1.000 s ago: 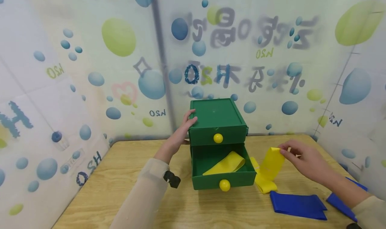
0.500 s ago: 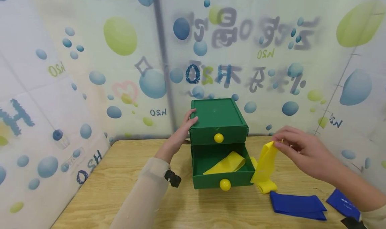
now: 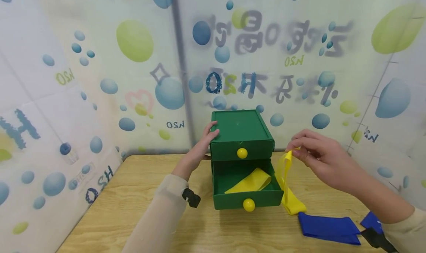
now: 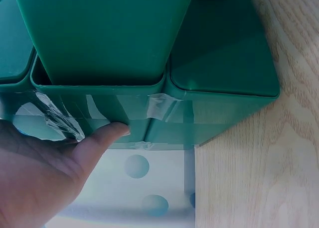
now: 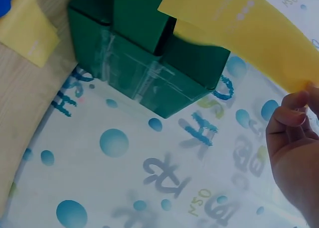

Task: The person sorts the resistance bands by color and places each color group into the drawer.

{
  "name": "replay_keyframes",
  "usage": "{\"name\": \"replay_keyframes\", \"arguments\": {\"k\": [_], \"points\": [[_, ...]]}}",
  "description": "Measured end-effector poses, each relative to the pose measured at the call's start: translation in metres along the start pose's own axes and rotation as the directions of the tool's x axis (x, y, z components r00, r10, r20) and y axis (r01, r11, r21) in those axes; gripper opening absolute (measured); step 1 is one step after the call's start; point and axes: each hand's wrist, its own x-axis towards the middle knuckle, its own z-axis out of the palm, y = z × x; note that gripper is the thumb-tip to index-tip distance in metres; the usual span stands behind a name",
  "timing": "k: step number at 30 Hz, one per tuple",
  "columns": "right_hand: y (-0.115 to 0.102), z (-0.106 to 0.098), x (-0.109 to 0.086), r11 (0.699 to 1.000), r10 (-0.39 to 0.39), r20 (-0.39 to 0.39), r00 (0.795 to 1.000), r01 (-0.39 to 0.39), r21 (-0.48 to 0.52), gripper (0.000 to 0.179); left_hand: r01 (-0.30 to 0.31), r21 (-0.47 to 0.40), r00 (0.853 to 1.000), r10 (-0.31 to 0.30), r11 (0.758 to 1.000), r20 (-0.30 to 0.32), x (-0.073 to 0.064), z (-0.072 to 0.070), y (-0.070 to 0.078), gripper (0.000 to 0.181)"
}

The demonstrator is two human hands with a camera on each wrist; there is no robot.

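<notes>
My right hand pinches one end of a yellow resistance band, raised just right of the green drawer box. The band hangs in a loop; the right wrist view shows white print on this yellow band. My left hand rests against the box's left side, fingertips over its top edge. In the left wrist view, its thumb lies along the taped side wall. The lower drawer is pulled out, with a folded yellow band inside. The upper drawer is closed.
Another yellow band lies on the wooden table, right of the open drawer. Two folded blue bands lie nearer the front right: one blue band and another blue band partly hidden by the right arm. A patterned curtain hangs behind.
My right hand has moved up and left toward the box, lifting the yellow band's end with it. The left hand stays at the box, and the drawers have not moved.
</notes>
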Motion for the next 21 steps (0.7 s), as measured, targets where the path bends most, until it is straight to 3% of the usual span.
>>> {"name": "replay_keyframes", "arguments": {"k": [12,17,21], "points": [[-0.015,-0.013,-0.002,0.999,0.039,0.007,0.999,-0.040,0.033,0.040,-0.011,0.011,1.000,0.011,1.000,0.010,-0.001,0.000,0.002,0.064],[-0.011,0.009,0.000,0.995,0.102,0.114,0.988,-0.104,0.010,0.037,-0.007,0.004,1.000,0.007,1.000,0.009,0.000,-0.001,0.001,0.065],[-0.005,0.036,0.002,0.963,0.244,0.199,0.949,-0.261,0.064,0.026,-0.005,0.000,1.000,0.005,1.000,0.006,0.000,-0.001,0.000,0.065]]}}
